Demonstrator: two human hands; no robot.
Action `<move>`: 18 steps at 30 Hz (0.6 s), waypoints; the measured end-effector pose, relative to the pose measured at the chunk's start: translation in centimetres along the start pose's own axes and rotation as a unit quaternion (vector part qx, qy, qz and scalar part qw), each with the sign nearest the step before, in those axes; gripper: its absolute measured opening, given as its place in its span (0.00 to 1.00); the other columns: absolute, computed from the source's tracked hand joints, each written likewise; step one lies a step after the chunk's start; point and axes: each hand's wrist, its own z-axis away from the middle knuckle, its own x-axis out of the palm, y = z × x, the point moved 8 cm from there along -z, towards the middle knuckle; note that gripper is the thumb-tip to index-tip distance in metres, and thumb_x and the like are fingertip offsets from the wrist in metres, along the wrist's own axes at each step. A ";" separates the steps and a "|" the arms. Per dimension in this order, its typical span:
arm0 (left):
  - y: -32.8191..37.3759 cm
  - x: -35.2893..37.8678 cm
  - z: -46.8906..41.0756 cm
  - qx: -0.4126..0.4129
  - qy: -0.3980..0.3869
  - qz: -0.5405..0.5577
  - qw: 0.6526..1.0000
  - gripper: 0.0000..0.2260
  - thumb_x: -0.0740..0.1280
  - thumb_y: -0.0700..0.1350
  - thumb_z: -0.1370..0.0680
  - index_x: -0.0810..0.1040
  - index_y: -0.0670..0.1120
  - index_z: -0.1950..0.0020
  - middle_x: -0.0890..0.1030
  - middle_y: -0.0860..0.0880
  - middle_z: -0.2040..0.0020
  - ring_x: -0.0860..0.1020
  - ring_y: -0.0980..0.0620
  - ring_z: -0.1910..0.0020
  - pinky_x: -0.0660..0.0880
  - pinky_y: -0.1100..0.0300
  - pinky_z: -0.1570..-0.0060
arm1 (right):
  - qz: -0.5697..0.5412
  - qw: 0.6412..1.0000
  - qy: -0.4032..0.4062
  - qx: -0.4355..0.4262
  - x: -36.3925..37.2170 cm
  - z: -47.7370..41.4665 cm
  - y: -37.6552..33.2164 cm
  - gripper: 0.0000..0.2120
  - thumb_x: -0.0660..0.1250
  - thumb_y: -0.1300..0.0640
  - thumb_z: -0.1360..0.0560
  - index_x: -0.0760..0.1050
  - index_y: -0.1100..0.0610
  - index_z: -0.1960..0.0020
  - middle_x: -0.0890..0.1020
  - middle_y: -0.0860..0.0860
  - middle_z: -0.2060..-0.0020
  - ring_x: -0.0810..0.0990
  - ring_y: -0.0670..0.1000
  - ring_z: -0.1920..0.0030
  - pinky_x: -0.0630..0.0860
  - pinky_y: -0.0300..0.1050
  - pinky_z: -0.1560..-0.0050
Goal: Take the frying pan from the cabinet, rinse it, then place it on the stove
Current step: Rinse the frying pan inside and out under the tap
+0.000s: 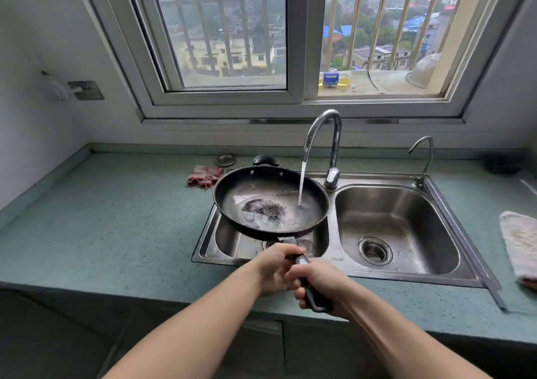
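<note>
A black frying pan (270,201) hovers over the left basin of the steel double sink (406,271), roughly level. Water runs from the tall chrome faucet (325,143) into the pan's right side, and a shallow pool with a dark patch covers its bottom. My left hand (273,268) grips the long dark handle close to the pan. My right hand (316,282) grips the handle's end, nearer to me. The stove is out of view.
A red cloth (205,176) and a small metal lid (225,160) lie on the green counter (116,227) behind the sink's left side. A small second tap (424,157) stands at the back right. A folded towel (520,242) lies at the right edge. A barred window is above.
</note>
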 end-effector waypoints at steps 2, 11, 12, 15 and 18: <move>0.0 1.0 0.2 0.004 -0.010 -0.003 1.000 0.13 0.63 0.49 0.24 0.73 0.44 0.66 0.72 0.50 0.74 0.69 0.52 0.73 0.67 0.63 0.75 | 0.022 1.000 0.015 -0.001 -0.5 0.4 -0.3 0.07 0.61 0.71 0.28 0.69 0.60 0.60 0.71 0.52 0.77 0.70 0.47 0.80 0.68 0.36 0.79; 0.7 3.8 -0.5 0.047 -0.043 -0.006 0.998 0.11 0.64 0.46 0.23 0.77 0.45 0.65 0.73 0.48 0.68 0.71 0.50 0.67 0.66 0.58 0.68 | 0.140 0.988 0.054 -0.036 -3.0 0.8 -1.8 0.05 0.59 0.71 0.29 0.68 0.63 0.60 0.71 0.56 0.75 0.71 0.49 0.80 0.71 0.39 0.78; 0.7 3.7 -1.0 0.045 -0.041 -0.003 0.998 0.11 0.63 0.45 0.23 0.77 0.45 0.65 0.74 0.48 0.69 0.71 0.50 0.68 0.66 0.58 0.68 | 0.151 0.986 0.056 -0.036 -3.1 0.6 -1.9 0.04 0.59 0.71 0.30 0.68 0.64 0.59 0.71 0.56 0.74 0.72 0.49 0.80 0.71 0.39 0.78; 1.1 3.6 -1.8 0.031 -0.059 0.010 0.998 0.10 0.63 0.46 0.24 0.78 0.44 0.62 0.75 0.47 0.67 0.72 0.49 0.67 0.67 0.57 0.66 | 0.172 0.983 0.055 -0.040 -3.3 -0.3 -2.2 0.06 0.59 0.70 0.30 0.67 0.62 0.55 0.70 0.56 0.71 0.72 0.49 0.80 0.72 0.39 0.77; 1.8 3.1 -2.9 0.024 -0.084 0.023 0.996 0.07 0.67 0.46 0.29 0.82 0.44 0.58 0.76 0.46 0.62 0.74 0.48 0.64 0.68 0.56 0.64 | 0.185 0.980 0.052 -0.050 -3.3 -1.4 -2.7 0.06 0.59 0.69 0.30 0.68 0.62 0.54 0.71 0.56 0.73 0.72 0.49 0.79 0.72 0.40 0.77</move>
